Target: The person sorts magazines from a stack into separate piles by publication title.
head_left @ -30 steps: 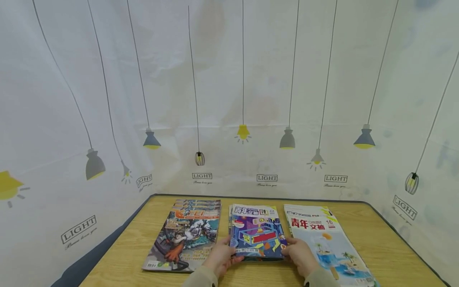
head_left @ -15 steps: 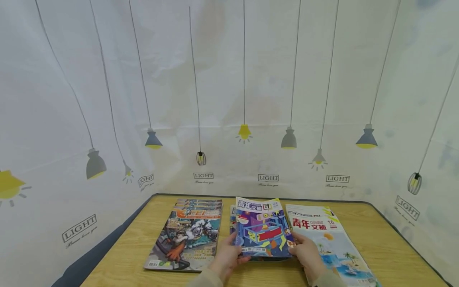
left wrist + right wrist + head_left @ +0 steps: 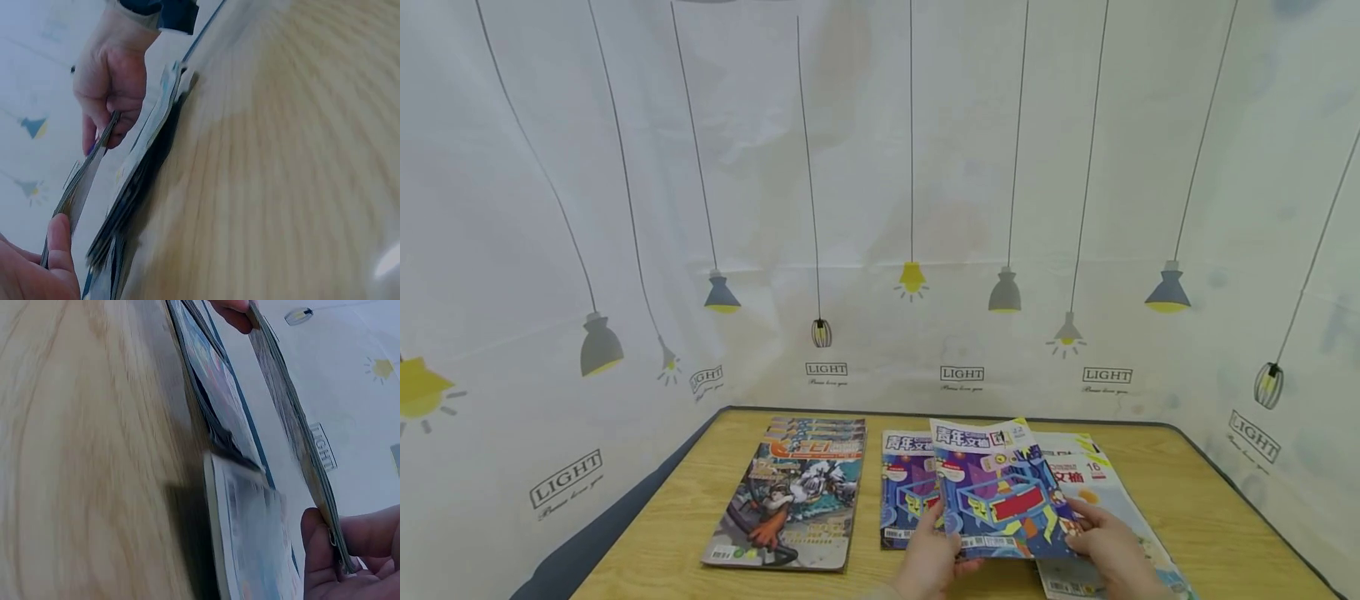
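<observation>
A purple-covered magazine (image 3: pixel 1007 500) is held up off the table between both hands, tilted a little. My left hand (image 3: pixel 928 554) pinches its lower left edge and my right hand (image 3: pixel 1108 546) its lower right edge. Seen edge-on in the left wrist view, the magazine (image 3: pixel 81 178) hangs above the piles, thumb on one face and fingers on the other. Another magazine (image 3: pixel 901 492) with a similar purple cover lies behind it to the left, partly hidden. Below and to the right is a pile of white and blue magazines (image 3: pixel 1138 533), partly covered by the held one.
At the left, several overlapping magazines (image 3: pixel 793 508) with an orange title lie in a fanned pile. All stand on a wooden table (image 3: pixel 647 517) with a dark edge. A white curtain-like sheet (image 3: pixel 880 167) printed with lamps encloses the table's back and sides.
Both hands have lifted the purple magazine off the middle pile and carried it to the right, partly over the right pile. The similar purple magazine beneath has come into view.
</observation>
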`<state>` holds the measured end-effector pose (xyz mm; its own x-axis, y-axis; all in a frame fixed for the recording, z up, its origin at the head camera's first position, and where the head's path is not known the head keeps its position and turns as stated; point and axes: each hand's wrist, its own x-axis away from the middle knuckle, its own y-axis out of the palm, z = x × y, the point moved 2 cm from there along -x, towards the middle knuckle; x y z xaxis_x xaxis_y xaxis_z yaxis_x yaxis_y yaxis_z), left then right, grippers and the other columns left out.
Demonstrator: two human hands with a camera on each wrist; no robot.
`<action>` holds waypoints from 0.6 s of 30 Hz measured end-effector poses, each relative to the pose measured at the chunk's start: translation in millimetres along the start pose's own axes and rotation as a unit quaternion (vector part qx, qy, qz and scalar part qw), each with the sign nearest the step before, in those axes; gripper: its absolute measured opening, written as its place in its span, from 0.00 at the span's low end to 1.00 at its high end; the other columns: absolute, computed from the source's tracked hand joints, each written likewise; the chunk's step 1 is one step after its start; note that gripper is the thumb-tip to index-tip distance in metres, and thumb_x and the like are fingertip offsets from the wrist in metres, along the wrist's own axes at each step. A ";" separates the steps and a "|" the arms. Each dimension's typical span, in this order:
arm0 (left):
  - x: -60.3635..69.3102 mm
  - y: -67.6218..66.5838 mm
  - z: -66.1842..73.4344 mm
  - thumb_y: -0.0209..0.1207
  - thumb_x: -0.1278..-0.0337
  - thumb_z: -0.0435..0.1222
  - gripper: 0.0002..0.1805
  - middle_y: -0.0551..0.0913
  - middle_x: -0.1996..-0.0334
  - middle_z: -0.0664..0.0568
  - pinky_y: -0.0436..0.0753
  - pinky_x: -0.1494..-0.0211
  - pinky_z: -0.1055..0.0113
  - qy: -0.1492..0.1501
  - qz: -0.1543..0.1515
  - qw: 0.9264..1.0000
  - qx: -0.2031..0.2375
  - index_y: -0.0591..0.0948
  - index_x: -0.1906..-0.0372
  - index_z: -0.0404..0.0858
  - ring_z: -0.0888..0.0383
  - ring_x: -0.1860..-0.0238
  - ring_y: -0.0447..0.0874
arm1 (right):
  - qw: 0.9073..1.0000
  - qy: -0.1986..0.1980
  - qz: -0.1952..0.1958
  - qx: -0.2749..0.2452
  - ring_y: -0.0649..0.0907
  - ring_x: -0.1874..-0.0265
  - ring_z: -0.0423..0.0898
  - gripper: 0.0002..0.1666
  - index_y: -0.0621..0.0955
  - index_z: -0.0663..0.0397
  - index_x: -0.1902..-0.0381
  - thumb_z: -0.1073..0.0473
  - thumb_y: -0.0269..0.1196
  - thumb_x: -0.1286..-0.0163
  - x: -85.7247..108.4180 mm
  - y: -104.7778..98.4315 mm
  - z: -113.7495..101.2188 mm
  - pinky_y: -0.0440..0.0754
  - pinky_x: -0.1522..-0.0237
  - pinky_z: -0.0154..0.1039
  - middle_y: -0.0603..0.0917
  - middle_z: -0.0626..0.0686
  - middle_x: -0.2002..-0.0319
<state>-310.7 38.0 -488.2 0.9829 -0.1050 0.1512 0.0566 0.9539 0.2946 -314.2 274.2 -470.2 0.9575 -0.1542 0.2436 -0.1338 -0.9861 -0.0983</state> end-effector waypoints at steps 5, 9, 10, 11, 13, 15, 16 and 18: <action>7.2 28.9 -7.0 0.46 0.40 0.19 0.34 0.70 0.47 0.34 0.86 0.65 0.61 -0.024 -0.012 1.000 -0.009 0.53 0.28 0.28 0.51 0.62 0.82 | 0.999 0.013 -0.027 0.014 0.81 0.63 0.48 0.43 0.51 0.73 0.28 0.77 0.57 0.38 3.4 -36.6 4.9 0.81 0.60 0.44 0.77 0.68 0.51; 9.9 49.8 -14.0 0.47 0.40 0.18 0.34 0.71 0.49 0.33 0.86 0.65 0.59 -0.059 -0.011 0.998 -0.003 0.55 0.29 0.30 0.49 0.62 0.82 | 0.999 0.014 -0.038 0.029 0.81 0.65 0.48 0.45 0.48 0.74 0.29 0.75 0.58 0.39 4.3 -64.3 11.1 0.81 0.60 0.45 0.80 0.61 0.59; 10.2 54.9 -15.8 0.47 0.40 0.18 0.33 0.73 0.50 0.35 0.86 0.65 0.59 -0.067 -0.013 0.998 0.001 0.56 0.29 0.30 0.49 0.63 0.83 | 0.999 0.015 -0.039 0.033 0.81 0.65 0.48 0.46 0.48 0.74 0.29 0.75 0.58 0.39 4.8 -70.6 12.9 0.81 0.60 0.44 0.79 0.60 0.60; 10.6 59.7 -17.9 0.48 0.39 0.19 0.33 0.74 0.52 0.36 0.86 0.65 0.60 -0.075 -0.013 0.997 -0.001 0.56 0.29 0.31 0.49 0.64 0.83 | 0.999 0.020 -0.042 0.029 0.81 0.65 0.48 0.47 0.46 0.74 0.29 0.75 0.58 0.38 5.1 -76.6 14.8 0.81 0.60 0.45 0.79 0.60 0.61; 11.3 68.9 -21.4 0.48 0.39 0.19 0.32 0.76 0.56 0.38 0.86 0.65 0.61 -0.086 -0.020 0.996 -0.006 0.56 0.30 0.32 0.49 0.66 0.84 | 0.998 0.036 -0.047 0.014 0.81 0.65 0.50 0.47 0.44 0.73 0.28 0.75 0.58 0.37 5.7 -88.6 18.5 0.82 0.58 0.47 0.80 0.58 0.61; 12.0 77.7 -25.0 0.49 0.38 0.20 0.31 0.77 0.61 0.41 0.86 0.65 0.61 -0.091 -0.031 0.995 -0.010 0.57 0.30 0.32 0.49 0.67 0.85 | 0.997 0.046 -0.057 0.006 0.82 0.64 0.51 0.48 0.42 0.73 0.29 0.75 0.57 0.36 6.0 -100.5 22.1 0.82 0.57 0.48 0.80 0.56 0.62; 12.1 81.8 -26.3 0.49 0.38 0.20 0.31 0.78 0.62 0.43 0.86 0.64 0.60 -0.084 -0.042 0.996 -0.010 0.56 0.31 0.32 0.48 0.66 0.85 | 0.997 0.051 -0.061 0.005 0.82 0.64 0.51 0.47 0.41 0.73 0.29 0.75 0.57 0.36 5.7 -106.0 23.7 0.82 0.57 0.48 0.81 0.55 0.62; 12.4 87.8 -28.4 0.50 0.38 0.20 0.31 0.80 0.62 0.44 0.86 0.62 0.58 -0.080 -0.058 0.995 -0.015 0.56 0.31 0.31 0.48 0.64 0.85 | 0.996 0.064 -0.062 -0.001 0.82 0.63 0.53 0.47 0.41 0.73 0.29 0.75 0.56 0.35 4.6 -116.1 27.6 0.81 0.56 0.50 0.81 0.55 0.63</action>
<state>-288.5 128.4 -487.3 0.9293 -0.2551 0.2672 0.1745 0.9407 0.2909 -287.2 389.6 -484.2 0.9266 -0.0367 0.3743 -0.0159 -0.9982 -0.0585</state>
